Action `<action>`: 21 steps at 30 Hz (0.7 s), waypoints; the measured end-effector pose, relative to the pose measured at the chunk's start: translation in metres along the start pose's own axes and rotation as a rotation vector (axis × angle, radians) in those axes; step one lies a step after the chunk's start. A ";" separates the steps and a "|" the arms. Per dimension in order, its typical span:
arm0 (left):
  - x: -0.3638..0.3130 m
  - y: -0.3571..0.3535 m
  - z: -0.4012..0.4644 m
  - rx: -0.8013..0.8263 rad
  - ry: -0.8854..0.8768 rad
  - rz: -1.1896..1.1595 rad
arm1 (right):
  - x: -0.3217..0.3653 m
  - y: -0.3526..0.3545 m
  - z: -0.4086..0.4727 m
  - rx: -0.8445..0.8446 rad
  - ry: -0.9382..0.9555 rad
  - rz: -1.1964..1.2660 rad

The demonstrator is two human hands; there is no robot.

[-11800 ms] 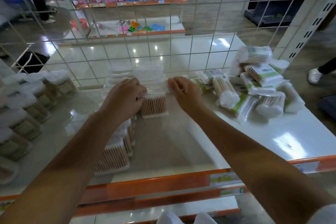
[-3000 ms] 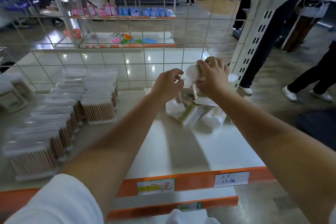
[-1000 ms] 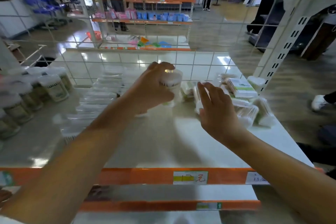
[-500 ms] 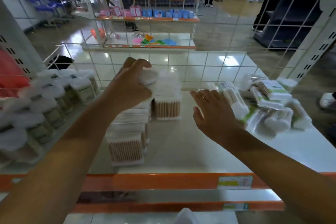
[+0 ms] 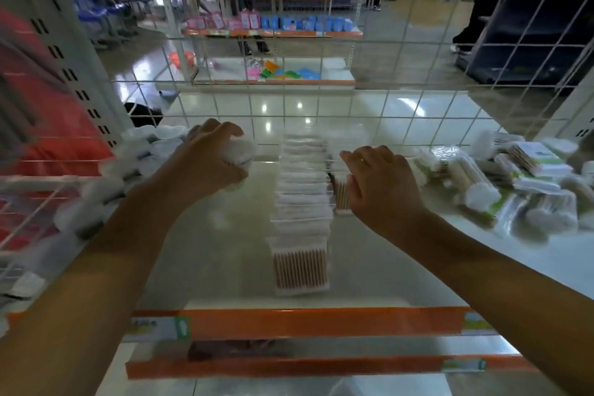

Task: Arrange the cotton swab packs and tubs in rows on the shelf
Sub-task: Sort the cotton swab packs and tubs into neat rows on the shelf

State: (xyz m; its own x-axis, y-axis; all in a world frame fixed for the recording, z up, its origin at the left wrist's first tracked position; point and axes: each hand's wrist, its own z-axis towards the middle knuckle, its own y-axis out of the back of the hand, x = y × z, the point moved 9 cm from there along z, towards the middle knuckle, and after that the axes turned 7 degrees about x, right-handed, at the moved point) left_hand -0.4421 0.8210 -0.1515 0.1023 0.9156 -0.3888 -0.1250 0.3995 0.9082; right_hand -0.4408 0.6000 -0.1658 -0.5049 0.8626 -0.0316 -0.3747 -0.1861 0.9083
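Observation:
My left hand [image 5: 210, 159] grips a round white-lidded cotton swab tub [image 5: 240, 151] and holds it over the shelf [image 5: 218, 251], just right of the rows of tubs [image 5: 106, 186] at the left. A neat row of flat swab packs [image 5: 302, 212] runs down the middle of the shelf. My right hand [image 5: 379, 183] hovers with relaxed fingers to the right of that row and holds nothing. A loose heap of swab packs and tubs [image 5: 514, 183] lies at the right.
A white wire grid [image 5: 353, 112] closes the back of the shelf. An orange price rail [image 5: 321, 321] runs along the front edge. A white perforated upright [image 5: 64, 51] stands at the left, with red goods behind it. Another aisle's shelves show through the grid.
My left hand has carried the tub leftward from the heap past the pack row toward the tub rows. My right hand has drawn away from the heap and now hovers beside the pack row.

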 end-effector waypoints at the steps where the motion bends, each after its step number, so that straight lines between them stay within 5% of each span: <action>1: 0.008 0.000 0.000 0.008 0.002 0.024 | 0.006 -0.001 0.001 0.006 0.000 -0.002; 13: 0.072 -0.013 -0.005 0.176 0.033 0.202 | 0.052 0.001 0.002 -0.073 -0.007 -0.015; 21: 0.077 -0.013 -0.009 0.148 -0.009 0.324 | 0.066 0.003 -0.008 -0.110 -0.011 -0.029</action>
State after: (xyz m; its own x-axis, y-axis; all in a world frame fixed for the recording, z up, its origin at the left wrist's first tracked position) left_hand -0.4412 0.8873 -0.1945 0.0898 0.9931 -0.0759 -0.0083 0.0770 0.9970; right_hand -0.4811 0.6524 -0.1688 -0.4842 0.8734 -0.0524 -0.4722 -0.2105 0.8560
